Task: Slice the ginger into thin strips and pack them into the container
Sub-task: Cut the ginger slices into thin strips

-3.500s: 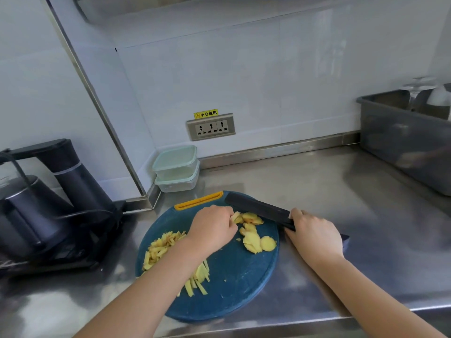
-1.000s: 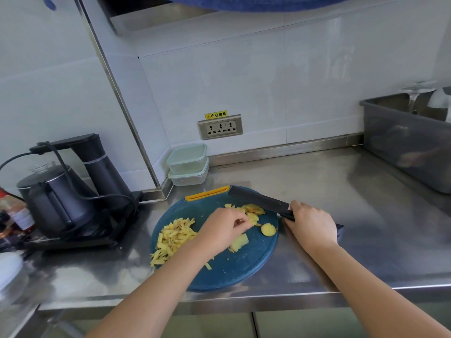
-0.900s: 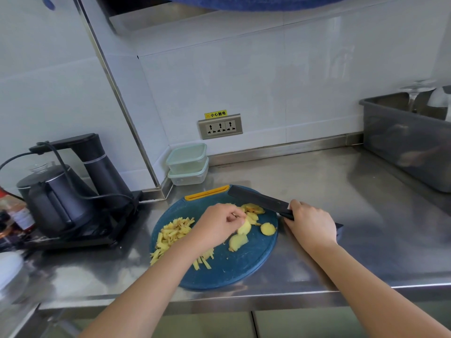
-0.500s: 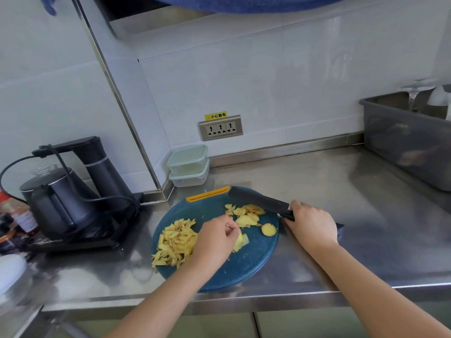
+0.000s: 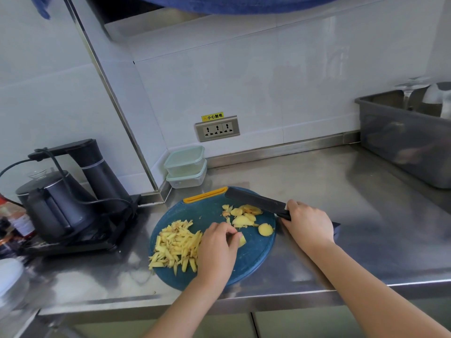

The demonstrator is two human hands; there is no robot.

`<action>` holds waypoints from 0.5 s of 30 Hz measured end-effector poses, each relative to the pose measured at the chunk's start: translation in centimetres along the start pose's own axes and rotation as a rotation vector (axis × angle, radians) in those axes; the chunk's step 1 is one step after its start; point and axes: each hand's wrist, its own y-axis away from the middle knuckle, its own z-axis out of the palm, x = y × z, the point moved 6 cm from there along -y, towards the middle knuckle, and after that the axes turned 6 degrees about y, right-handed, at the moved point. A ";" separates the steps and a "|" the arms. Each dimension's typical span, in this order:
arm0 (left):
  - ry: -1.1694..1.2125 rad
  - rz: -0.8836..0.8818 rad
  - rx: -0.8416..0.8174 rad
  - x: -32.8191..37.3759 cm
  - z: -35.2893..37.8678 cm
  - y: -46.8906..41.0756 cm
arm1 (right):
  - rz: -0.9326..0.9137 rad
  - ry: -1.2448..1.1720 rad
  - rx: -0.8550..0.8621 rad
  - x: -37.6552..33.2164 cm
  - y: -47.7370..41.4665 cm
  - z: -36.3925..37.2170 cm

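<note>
On the board [image 5: 251, 257] my left grip [image 5: 217, 245] pinches a ginger slice [image 5: 242, 240], likely to square it; right grip [image 5: 308, 223] clasps the parked knife [image 5: 253, 200].

One head-worn camera looks forward and down, near the round blue cutting board [image 5: 253, 257], facing the white tiled wall [image 5: 268, 81].

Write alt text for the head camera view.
A person's left hand pinches a yellow ginger slice on a round blue plastic cutting board, beside a pile of cut ginger strips; the right hand holds a black-bladed knife behind more uncut slices.
</note>
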 end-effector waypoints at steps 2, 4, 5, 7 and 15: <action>0.017 -0.017 -0.042 -0.2 0.2 0.1 | -0.005 -0.017 0.010 0.0 0.0 -0.1; 0.029 -0.045 -0.072 -0.2 0.2 -0.1 | -0.005 -0.012 0.003 0.0 -0.1 0.0; 0.030 -0.055 -0.074 -0.1 0.1 -0.1 | -0.004 -0.008 0.000 0.0 0.0 0.0; 0.015 -0.065 -0.077 0.0 0.0 -0.1 | 0.001 -0.007 0.000 0.1 0.0 -0.1; -0.104 -0.052 -0.191 0.5 -0.9 -0.6 | 0.024 -0.009 -0.003 0.2 0.0 -0.1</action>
